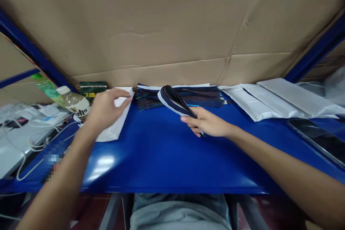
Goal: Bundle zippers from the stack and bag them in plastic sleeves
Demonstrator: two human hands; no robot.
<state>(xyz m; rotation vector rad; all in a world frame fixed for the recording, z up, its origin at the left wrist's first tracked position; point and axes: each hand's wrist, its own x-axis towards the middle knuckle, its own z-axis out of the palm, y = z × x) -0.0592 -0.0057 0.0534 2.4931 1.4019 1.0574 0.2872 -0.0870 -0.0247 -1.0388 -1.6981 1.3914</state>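
My right hand (206, 121) is closed around the ends of a bundle of strips (176, 100), folded over into a loop, mostly dark with a white outer layer. The loop points up and left above the blue table. At the left, my left hand (107, 107) hovers over a stack of white paper envelopes or bags (115, 129). Its thumb and fingers are apart near the stack's upper right edge; whether the fingertips touch the paper I cannot tell. Behind my right hand lies a wide pile of dark strips (151, 97) with white ones along its back.
Filled white packets (258, 102) lie at the back right, beside a dark glossy panel (318, 140). A bottle (72, 100), a dark green pack (93, 87) and white cables with chargers (45, 115) crowd the left. Cardboard (161, 25) walls the back of the blue table (161, 161).
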